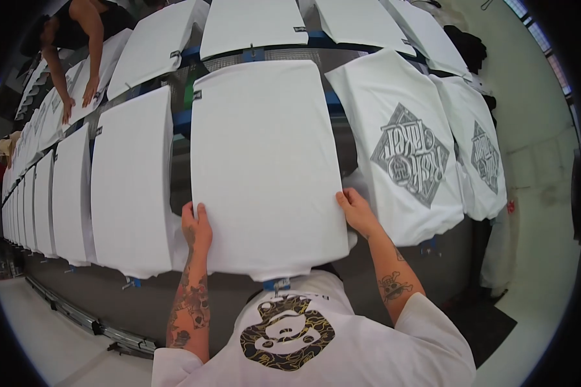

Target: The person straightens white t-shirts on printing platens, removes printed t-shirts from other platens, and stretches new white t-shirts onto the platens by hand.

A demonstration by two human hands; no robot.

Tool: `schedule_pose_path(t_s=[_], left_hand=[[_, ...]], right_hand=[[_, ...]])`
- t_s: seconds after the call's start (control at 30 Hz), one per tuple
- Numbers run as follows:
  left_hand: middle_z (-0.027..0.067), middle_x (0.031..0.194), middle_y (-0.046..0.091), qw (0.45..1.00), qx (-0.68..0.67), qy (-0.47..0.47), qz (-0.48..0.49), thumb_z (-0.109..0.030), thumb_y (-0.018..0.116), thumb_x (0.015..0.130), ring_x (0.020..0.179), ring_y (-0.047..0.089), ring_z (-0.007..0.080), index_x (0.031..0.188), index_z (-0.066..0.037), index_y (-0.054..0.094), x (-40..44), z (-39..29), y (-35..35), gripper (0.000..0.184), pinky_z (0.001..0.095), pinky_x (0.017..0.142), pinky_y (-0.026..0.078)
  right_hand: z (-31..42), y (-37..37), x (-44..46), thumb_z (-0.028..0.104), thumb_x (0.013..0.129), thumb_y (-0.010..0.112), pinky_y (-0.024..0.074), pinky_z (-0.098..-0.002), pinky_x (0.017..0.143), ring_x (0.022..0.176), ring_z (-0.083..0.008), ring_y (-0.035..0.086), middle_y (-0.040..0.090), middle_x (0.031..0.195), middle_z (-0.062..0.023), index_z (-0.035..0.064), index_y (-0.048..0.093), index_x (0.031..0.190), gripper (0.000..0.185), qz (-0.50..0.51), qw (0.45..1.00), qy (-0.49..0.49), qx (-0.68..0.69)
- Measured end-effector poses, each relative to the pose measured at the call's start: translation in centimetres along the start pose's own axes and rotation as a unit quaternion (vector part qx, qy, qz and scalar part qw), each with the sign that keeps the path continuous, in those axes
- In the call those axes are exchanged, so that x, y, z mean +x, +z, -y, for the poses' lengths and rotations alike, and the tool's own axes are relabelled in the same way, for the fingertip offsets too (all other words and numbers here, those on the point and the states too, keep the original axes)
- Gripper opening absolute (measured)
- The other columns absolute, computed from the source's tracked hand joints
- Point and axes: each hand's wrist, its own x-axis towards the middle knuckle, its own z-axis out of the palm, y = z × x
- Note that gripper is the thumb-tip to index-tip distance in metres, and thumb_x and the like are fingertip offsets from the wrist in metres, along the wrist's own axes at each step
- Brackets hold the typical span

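Note:
A plain white T-shirt lies stretched over a flat board in front of me, with a small dark label near its top left corner. My left hand grips its left edge low down, thumb on top and the other fingers curled around the side. Opposite, my right hand holds the right edge in the same way, its fingers partly hidden beneath. To the right, a white T-shirt with a grey diamond print hangs loosely on its board. Another plain white shirt covers the board on the left.
A second printed shirt is at far right. Several white-covered boards form a long row curving off left, with another row behind. Across the row, another person's hands press on a shirt. A metal rail runs along the floor.

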Motion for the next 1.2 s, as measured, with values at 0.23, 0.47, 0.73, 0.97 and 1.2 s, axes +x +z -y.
schedule_pose_path(t_s=[0.23, 0.47, 0.73, 0.97, 1.2], left_hand=[[0.0193, 0.086, 0.064, 0.998, 0.031, -0.051, 0.001, -0.032, 0.046, 0.099, 0.077, 0.059, 0.0354, 0.101, 0.002, 0.057, 0.1, -2.3, 0.4, 0.035, 0.0412, 0.071, 0.047], [0.0127, 0.072, 0.060, 0.995, 0.054, -0.085, -0.022, -0.031, 0.048, 0.099, 0.063, 0.052, 0.0212, 0.093, 0.001, 0.060, 0.3, -2.8, 1.1, 0.034, 0.0358, 0.061, 0.043], [0.0124, 0.067, 0.058, 0.993, 0.064, -0.095, -0.023, -0.029, 0.050, 0.098, 0.058, 0.048, 0.0190, 0.092, 0.002, 0.060, 0.4, -2.7, 1.2, 0.033, 0.0348, 0.056, 0.042], [0.0128, 0.066, 0.057, 0.993, 0.064, -0.095, -0.031, -0.029, 0.052, 0.097, 0.057, 0.047, 0.0198, 0.091, 0.002, 0.060, 0.5, -2.4, 0.9, 0.032, 0.0352, 0.055, 0.040], [0.0130, 0.068, 0.057, 0.994, 0.036, -0.100, -0.023, -0.028, 0.052, 0.097, 0.058, 0.051, 0.0218, 0.090, 0.002, 0.059, 0.6, -2.6, 0.7, 0.032, 0.0353, 0.056, 0.041]], right_hand=[[9.7, -2.6, 22.8, 0.034, 0.095, 0.057, 0.0494, -0.0332, 0.076, 0.084, -0.0197, 0.063, 0.067, 0.095, -0.0121, 0.0023, 0.060, 0.112, 0.036, -0.072, 0.990, -0.110, 0.054], [15.8, -0.8, 39.1, 0.040, 0.099, 0.049, 0.0544, -0.0403, 0.080, 0.091, -0.0240, 0.065, 0.065, 0.107, -0.0128, -0.0045, 0.058, 0.113, 0.048, 0.023, 0.915, 0.067, 0.397], [15.4, -2.1, 41.4, 0.048, 0.099, 0.045, 0.0518, -0.0398, 0.079, 0.095, -0.0270, 0.062, 0.064, 0.109, -0.0204, -0.0086, 0.061, 0.111, 0.060, -0.059, 0.965, -0.017, 0.254], [16.6, -3.0, 40.4, 0.057, 0.097, 0.038, 0.0460, -0.0420, 0.087, 0.105, -0.0391, 0.059, 0.065, 0.110, -0.0249, -0.0062, 0.064, 0.107, 0.070, -0.176, 0.981, -0.065, -0.049], [18.8, -4.5, 39.5, 0.062, 0.094, 0.046, 0.0448, -0.0324, 0.071, 0.075, -0.0185, 0.054, 0.064, 0.084, -0.0096, -0.0020, 0.065, 0.087, 0.067, -0.195, 0.975, -0.107, 0.001]])
